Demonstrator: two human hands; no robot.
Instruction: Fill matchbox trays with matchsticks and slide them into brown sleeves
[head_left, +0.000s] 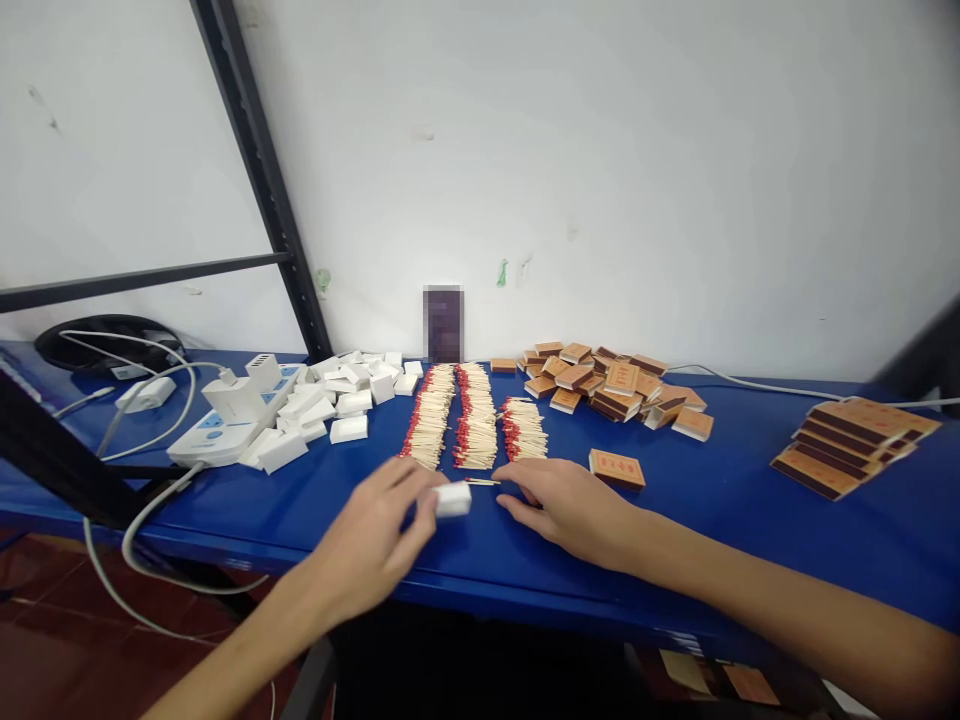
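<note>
Left hand point(386, 525) pinching white box point(454, 499), right hand point(562, 508) at matchsticks point(481, 482), grip unclear, 3 match rows point(475, 425) behind

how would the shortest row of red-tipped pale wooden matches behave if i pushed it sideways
The shortest row of red-tipped pale wooden matches would probably spread or scatter, since the sticks lie loose with no visible band. Each looks straight and very thin, so likely stiff and light, though perhaps easy to snap.

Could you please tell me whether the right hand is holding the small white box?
No, the small white box is held in the left hand, apart from the right hand.
</note>
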